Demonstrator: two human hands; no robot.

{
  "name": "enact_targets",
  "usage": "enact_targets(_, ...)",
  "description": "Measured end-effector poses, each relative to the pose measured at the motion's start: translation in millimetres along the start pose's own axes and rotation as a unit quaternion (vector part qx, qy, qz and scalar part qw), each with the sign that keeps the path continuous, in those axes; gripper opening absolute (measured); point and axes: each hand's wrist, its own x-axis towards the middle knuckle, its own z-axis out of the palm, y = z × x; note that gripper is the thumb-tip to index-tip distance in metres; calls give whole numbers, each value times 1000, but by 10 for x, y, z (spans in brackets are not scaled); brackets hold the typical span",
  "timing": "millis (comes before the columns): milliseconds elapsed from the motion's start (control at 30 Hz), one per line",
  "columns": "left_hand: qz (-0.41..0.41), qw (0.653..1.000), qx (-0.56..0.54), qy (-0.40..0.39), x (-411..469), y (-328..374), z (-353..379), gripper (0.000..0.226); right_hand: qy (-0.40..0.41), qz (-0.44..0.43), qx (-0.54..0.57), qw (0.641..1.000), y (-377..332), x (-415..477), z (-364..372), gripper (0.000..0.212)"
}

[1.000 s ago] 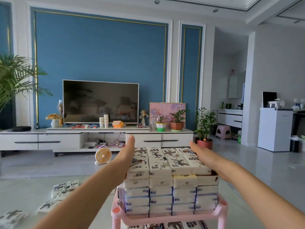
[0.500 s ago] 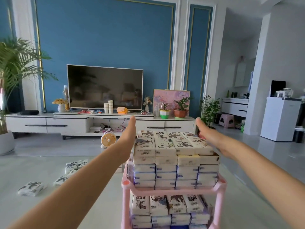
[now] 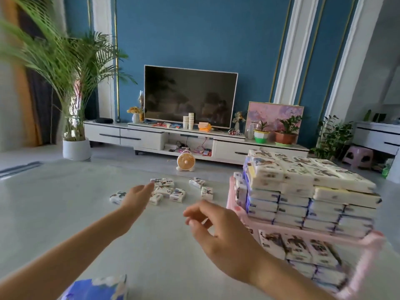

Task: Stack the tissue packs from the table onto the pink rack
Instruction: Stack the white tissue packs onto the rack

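Both empty, the left hand (image 3: 137, 197), fingers straight, and the right hand (image 3: 223, 234), loosely curled, hover near rectangular tissue packs (image 3: 166, 190) left of the pink plastic rack (image 3: 236, 207)

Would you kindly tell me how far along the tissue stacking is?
Mostly done: the pink rack is piled high with stacked packs on top, more on its lower shelf. In hand: nothing; left hand and right hand are empty, over the table. Left: the loose packs scattered there.

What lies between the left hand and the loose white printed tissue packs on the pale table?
Nothing visible: the left hand reaches over bare pale table, fingertips at the edge of the white printed tissue packs. The right hand hangs nearer.
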Motion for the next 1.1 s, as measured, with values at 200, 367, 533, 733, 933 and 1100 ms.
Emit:
enact_targets(200,59,969,233,51,288,-686,-474,37,22,195,96,976,770,477,1007,21)
enact_targets(367,53,914,397,62,629,-1216,-688,63,89,239,76,964,1247,773,1570,34)
enact_targets(533,-3,899,422,118,1135,-1522,-781,94,162,148,-55,974,1442,1261,1958,42)
enact_targets(733,47,882,447,139,1684,-1618,-726,112,177,116,-161,964,1748,2137,2182,53)
enact_targets(933,82,891,430,121,1913,-1620,-688,92,104,101,-332,932,1914,2362,2322,48)
enact_targets(1100,91,910,390,109,1794,-1612,-705,88,57,132,-279,950,1813,2236,2262,54)
